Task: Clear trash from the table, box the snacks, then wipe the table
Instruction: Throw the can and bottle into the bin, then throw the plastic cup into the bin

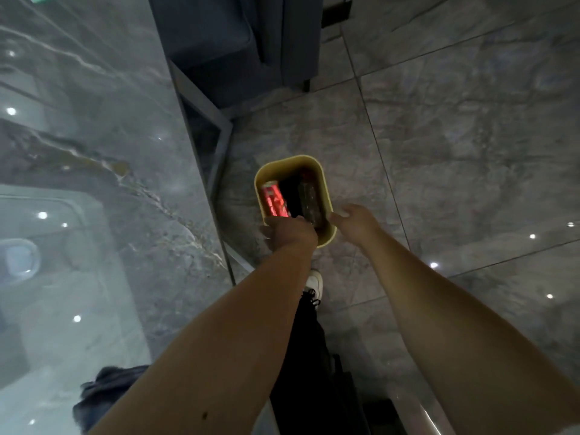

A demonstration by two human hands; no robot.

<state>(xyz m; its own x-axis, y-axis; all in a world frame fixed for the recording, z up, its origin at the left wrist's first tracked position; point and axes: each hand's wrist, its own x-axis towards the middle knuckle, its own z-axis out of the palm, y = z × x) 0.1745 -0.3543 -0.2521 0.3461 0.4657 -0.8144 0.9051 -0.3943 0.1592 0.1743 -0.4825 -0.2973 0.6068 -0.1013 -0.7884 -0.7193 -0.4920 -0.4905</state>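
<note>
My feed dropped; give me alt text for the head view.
Both hands reach down over a yellow plastic bin on the grey tiled floor; the left hand is at a red can inside, the right hand at the rim.

Both bare forearms reach forward and down, nearly parallel, the left arm nearer the body's midline. The left hand (290, 232) is seen from the back, knuckles up and fingers curled under; whether it grips anything cannot be told, as the fingertips are hidden. The right hand (353, 219) lies slightly ahead, wrist straight, thumb and fingers loosely parted and slightly bent. The two hands are near but apart.
</note>
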